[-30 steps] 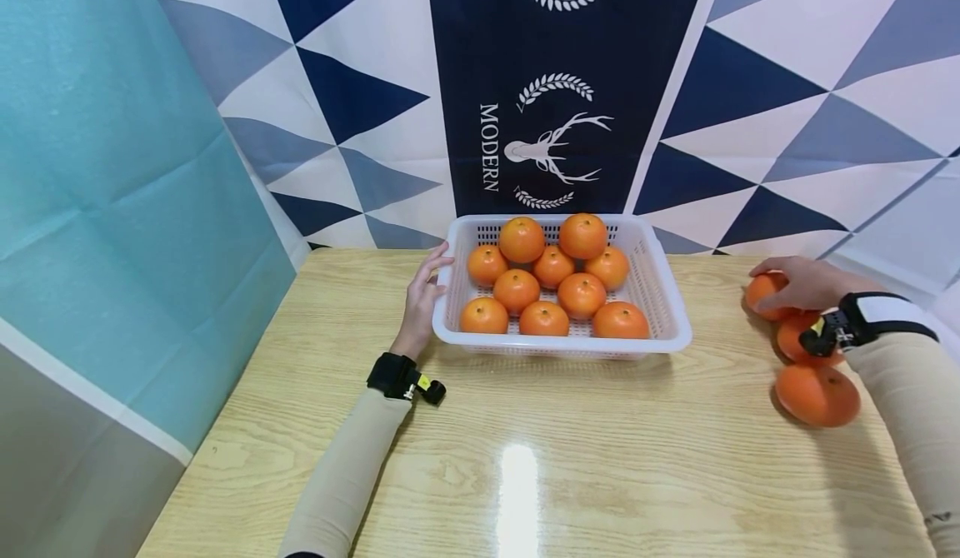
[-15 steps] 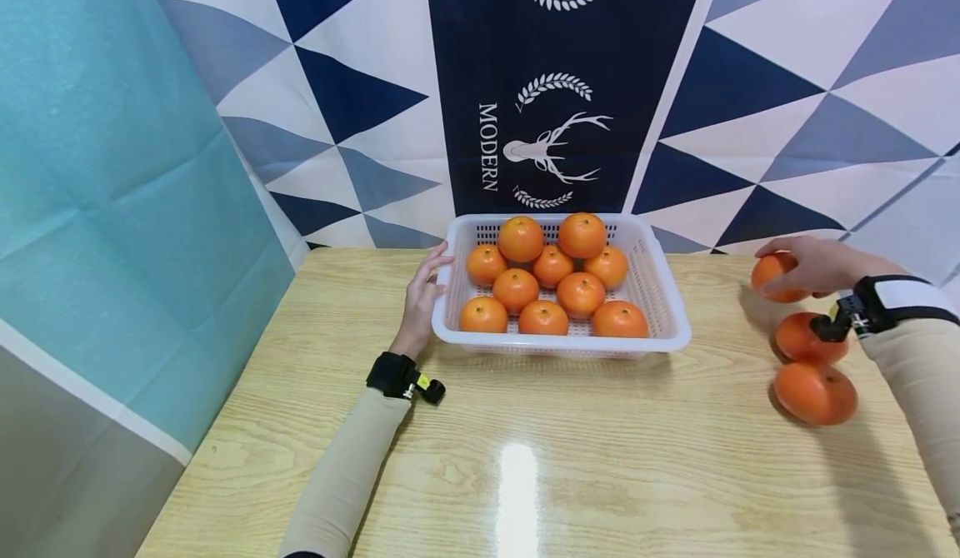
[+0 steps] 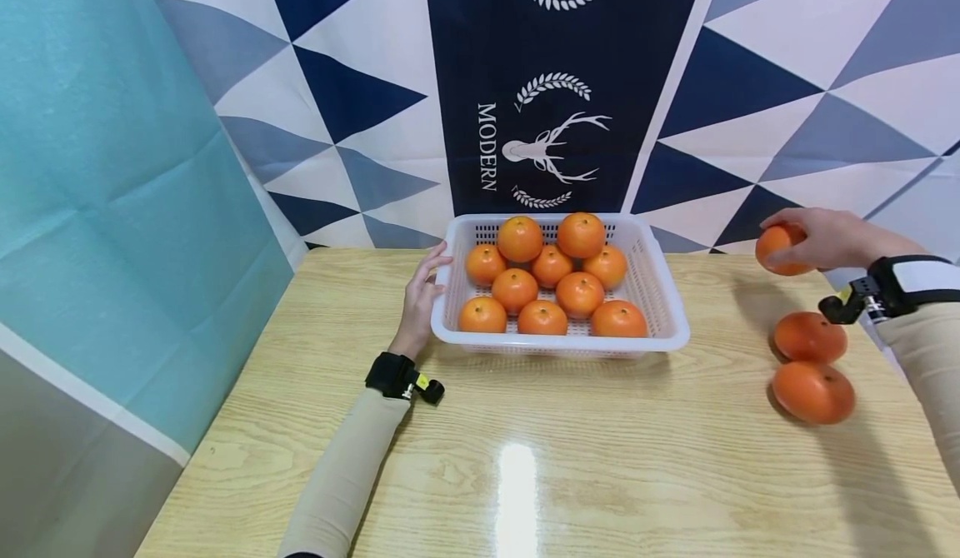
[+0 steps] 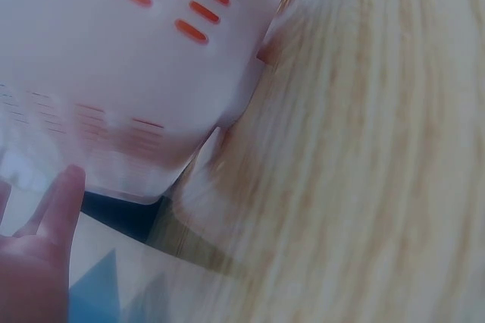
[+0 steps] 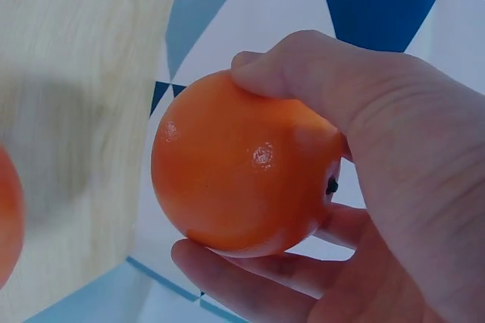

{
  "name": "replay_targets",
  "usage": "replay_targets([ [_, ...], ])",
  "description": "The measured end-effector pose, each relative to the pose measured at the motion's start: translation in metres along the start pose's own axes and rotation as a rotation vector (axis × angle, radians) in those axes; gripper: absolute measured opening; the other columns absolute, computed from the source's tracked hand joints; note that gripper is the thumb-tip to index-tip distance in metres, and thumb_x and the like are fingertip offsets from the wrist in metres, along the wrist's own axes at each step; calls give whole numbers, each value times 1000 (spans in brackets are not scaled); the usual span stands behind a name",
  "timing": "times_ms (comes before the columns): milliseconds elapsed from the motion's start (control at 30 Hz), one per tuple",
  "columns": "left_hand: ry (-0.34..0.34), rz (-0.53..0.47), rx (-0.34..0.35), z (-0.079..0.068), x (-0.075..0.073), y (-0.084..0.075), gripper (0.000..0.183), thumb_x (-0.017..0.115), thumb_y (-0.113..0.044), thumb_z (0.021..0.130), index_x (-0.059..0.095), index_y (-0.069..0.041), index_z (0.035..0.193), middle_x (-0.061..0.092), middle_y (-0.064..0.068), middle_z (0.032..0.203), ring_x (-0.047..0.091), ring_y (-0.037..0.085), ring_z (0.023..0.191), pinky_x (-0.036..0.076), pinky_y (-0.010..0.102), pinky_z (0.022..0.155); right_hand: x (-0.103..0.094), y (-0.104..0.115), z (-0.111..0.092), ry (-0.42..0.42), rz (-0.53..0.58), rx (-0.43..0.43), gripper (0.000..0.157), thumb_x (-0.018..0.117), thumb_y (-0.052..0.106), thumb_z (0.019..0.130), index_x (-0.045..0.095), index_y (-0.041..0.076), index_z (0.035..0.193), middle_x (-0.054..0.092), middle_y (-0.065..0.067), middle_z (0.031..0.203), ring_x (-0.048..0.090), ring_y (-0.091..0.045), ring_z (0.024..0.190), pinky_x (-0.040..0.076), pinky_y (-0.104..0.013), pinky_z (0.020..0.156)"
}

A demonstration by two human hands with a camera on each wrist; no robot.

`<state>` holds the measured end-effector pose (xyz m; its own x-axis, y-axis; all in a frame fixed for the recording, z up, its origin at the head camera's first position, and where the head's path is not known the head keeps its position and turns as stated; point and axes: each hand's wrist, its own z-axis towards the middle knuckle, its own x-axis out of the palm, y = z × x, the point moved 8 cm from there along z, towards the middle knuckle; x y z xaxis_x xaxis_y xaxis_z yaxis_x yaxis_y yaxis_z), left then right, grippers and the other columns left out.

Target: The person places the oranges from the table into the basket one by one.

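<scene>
In the head view my right hand (image 3: 828, 237) holds an orange (image 3: 782, 250) above the far right of the table, its shadow falling on the wood below. The right wrist view shows the thumb on one side of this orange (image 5: 242, 164) and curled fingers on the other. My left hand (image 3: 420, 304) rests against the left side of a white plastic basket (image 3: 562, 344), fingers extended along its rim. Several oranges (image 3: 580, 294) sit inside the basket, two of them on top of others. Slotted basket wall (image 4: 129, 58) fills much of the left wrist view, beside the left fingers (image 4: 61, 209).
Two more oranges lie on the table at the right, one orange (image 3: 810, 337) just behind a nearer orange (image 3: 813, 392). The wooden table (image 3: 637, 458) ends at a patterned backdrop (image 3: 375, 100) behind the basket. A turquoise cloth (image 3: 135, 166) hangs at the left.
My right hand has lifted the orange off the table, away from the two others, and moved it up and slightly right. The left hand and basket have stayed in place.
</scene>
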<state>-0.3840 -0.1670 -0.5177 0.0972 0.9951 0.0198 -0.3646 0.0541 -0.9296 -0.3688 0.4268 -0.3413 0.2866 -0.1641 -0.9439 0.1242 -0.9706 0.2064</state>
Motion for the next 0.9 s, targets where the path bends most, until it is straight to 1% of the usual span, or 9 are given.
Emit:
replay_targets([
  [33, 1, 3, 12, 0, 0, -2, 55, 49, -8, 96, 72, -22, 144, 44, -7, 182, 43, 21, 166, 53, 33, 119, -1, 0, 1, 1, 0, -3, 68, 79, 28, 101, 52, -14, 147, 63, -45, 123, 64, -42, 91, 57, -45, 73],
  [133, 8, 2, 57, -8, 6, -26, 53, 49, -11, 97, 70, -15, 145, 42, 3, 183, 42, 29, 167, 54, 42, 121, -2, 5, 1, -8, -5, -13, 69, 78, 29, 102, 52, -13, 149, 64, -42, 123, 63, -44, 96, 57, -53, 79],
  [233, 6, 13, 67, -8, 6, -29, 53, 51, -12, 97, 69, -10, 146, 42, 7, 183, 40, 32, 168, 54, 45, 121, -4, 12, 1, -18, -25, -16, 68, 78, 30, 102, 53, -12, 149, 65, -40, 122, 61, -47, 100, 55, -61, 85],
  [367, 11, 13, 37, 2, -2, 3, 55, 52, -7, 96, 71, -18, 146, 43, -3, 182, 41, 25, 169, 53, 37, 121, -4, 23, 2, -30, -31, -21, 67, 79, 31, 102, 54, -10, 149, 65, -40, 122, 60, -49, 101, 54, -61, 87],
  [467, 18, 2, 32, 4, -4, 11, 55, 52, -7, 96, 71, -22, 146, 43, -7, 182, 42, 22, 168, 53, 35, 120, -3, 30, 5, -33, -27, -25, 67, 79, 31, 102, 53, -9, 150, 66, -39, 121, 59, -49, 103, 52, -63, 89],
  [533, 16, 20, 45, 1, -2, 4, 55, 51, -7, 97, 70, -18, 147, 43, -2, 182, 43, 27, 167, 54, 36, 120, -4, 36, 7, -40, -32, -38, 67, 79, 30, 102, 53, -9, 150, 66, -39, 122, 60, -49, 104, 52, -64, 90],
  [767, 7, 43, 39, -18, 18, -68, 57, 46, -12, 97, 61, 4, 149, 37, 17, 184, 47, 46, 163, 53, 46, 122, -8, 64, 14, -63, -62, -97, 66, 81, 28, 100, 53, -6, 150, 68, -36, 124, 63, -46, 104, 53, -58, 89],
  [800, 4, 49, 42, -19, 19, -72, 56, 46, -11, 97, 61, 3, 149, 38, 17, 183, 48, 45, 162, 54, 44, 121, -8, 68, 15, -66, -67, -105, 65, 81, 27, 100, 54, -6, 150, 69, -36, 123, 63, -45, 104, 53, -55, 87],
  [900, 11, 41, 69, -17, 16, -62, 52, 48, -10, 98, 66, -3, 147, 42, 14, 182, 54, 40, 157, 56, 40, 119, -10, 80, 16, -82, -78, -119, 64, 83, 27, 99, 57, -5, 148, 70, -33, 121, 64, -42, 102, 51, -50, 83],
])
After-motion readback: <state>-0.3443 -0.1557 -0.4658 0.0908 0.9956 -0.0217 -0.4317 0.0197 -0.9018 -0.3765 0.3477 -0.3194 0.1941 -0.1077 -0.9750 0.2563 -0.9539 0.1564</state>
